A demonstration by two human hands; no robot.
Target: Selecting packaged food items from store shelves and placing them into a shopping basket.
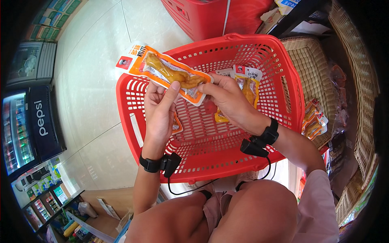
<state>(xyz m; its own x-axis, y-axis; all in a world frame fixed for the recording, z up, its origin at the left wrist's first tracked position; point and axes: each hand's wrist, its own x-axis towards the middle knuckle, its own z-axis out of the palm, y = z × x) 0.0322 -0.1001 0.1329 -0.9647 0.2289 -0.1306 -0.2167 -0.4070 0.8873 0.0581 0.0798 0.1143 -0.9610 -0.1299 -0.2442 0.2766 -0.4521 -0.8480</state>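
Observation:
Both my hands hold a vacuum-packed chicken foot snack (pixel 170 71) in an orange and white pouch, tilted above a red plastic shopping basket (pixel 209 170). My left hand (pixel 161 106) grips its lower edge, thumb on the clear window. At the pouch's right end, my right hand (pixel 228 97) pinches the corner between thumb and fingers. Inside the basket, a yellow and white snack pouch (pixel 249 88) lies at the right, partly covered by my right hand. Another orange pouch (pixel 176 124) shows beside my left wrist, mostly hidden.
A wicker basket (pixel 304 60) at the right holds several orange snack pouches (pixel 314 120). Behind the shopping basket stands a red plastic bin (pixel 209 15). A Pepsi drinks fridge (pixel 39 121) is at the left, across the tiled floor (pixel 91 91). My knees (pixel 258 209) are close below the basket.

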